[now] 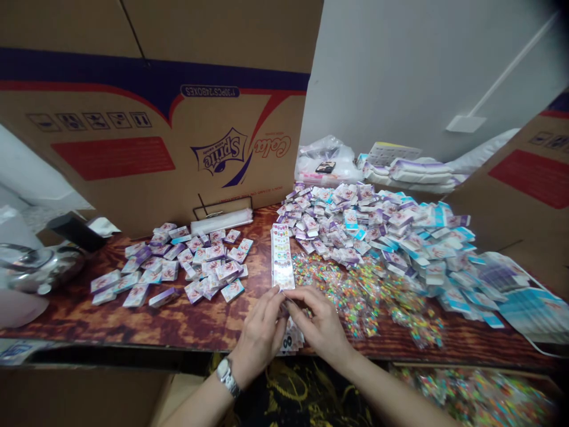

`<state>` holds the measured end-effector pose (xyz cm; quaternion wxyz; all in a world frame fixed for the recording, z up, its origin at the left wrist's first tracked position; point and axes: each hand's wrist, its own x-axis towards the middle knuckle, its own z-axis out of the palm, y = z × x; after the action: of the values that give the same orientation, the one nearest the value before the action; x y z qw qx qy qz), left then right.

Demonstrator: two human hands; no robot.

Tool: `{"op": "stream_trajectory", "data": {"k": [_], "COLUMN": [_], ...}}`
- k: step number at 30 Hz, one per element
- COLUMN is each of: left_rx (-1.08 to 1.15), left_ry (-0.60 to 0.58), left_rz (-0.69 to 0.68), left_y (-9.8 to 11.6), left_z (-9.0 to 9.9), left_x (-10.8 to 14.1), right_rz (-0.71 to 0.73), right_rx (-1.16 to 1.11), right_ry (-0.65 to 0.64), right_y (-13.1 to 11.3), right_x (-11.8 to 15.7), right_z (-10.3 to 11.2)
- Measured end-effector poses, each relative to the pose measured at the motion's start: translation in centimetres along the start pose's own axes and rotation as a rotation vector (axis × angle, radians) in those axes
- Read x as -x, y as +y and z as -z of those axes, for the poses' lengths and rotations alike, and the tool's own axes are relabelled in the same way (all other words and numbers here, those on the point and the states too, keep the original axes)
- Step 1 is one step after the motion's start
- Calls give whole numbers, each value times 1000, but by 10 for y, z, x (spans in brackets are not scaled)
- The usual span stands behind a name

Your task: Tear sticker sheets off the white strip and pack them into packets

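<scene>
My left hand (262, 326), with a watch (227, 377) on its wrist, and my right hand (320, 325) meet fingertip to fingertip at the middle of the table. Their fingers are closed around something small that they mostly hide; I cannot make out its kind. A stack of sticker strips (281, 252) lies just beyond the fingertips. Below the hands, more printed strips (291, 341) show at the table's edge. Clear packets of colourful candy (360, 290) lie right of my right hand. Small white-and-purple boxes (213, 261) are scattered to the left.
A big pile of small boxes (377, 219) covers the back right. Large cartons stand at the left (178, 118) and right (524, 196). Flat blue-and-white card sheets (533, 308) lie far right. A metal kettle (48, 267) sits far left. More candy packets (480, 394) fill a box below the table edge.
</scene>
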<state>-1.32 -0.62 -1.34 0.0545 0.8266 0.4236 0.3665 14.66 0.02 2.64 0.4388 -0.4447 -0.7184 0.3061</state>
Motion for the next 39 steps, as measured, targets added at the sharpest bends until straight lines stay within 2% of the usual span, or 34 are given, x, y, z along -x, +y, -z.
{"op": "stream_trajectory", "data": {"k": [4,8,12,17,24,26,29,34,37,39], "left_rx": [1,-24,-59,-82,-254,-293,-302,-287,-309,-340], "left_ry": [15,54,45,-12,8,-11,-47,-77,-89,-89], "left_rz": [16,25,80,84,33,38,54,32,30,30], "left_y": [1,1,2,5,7,7,6,4,4,5], "left_z": [1,-1,-3,-2,-6,-7,-9,-9,-8,-7], "left_x": [-2,0,4,3,2,3,5,8,7,5], "right_rz": [-62,-220,-292,-200,118,154,79,-105,-143,-127], "right_rx": [-125,-219,-215,-60,180,203,169,-9,-81,-47], "right_ry": [-18,-17,35,70,73,101,138,138,133,124], "right_y": [0,1,4,-1,-10,-9,-6,-1,-1,-2], "right_x": [-3,-7,-8,-8,1,5,9,6,3,3], "right_z": [0,-2,-7,-8,-11,-14,-17,-17,-17,-18]}}
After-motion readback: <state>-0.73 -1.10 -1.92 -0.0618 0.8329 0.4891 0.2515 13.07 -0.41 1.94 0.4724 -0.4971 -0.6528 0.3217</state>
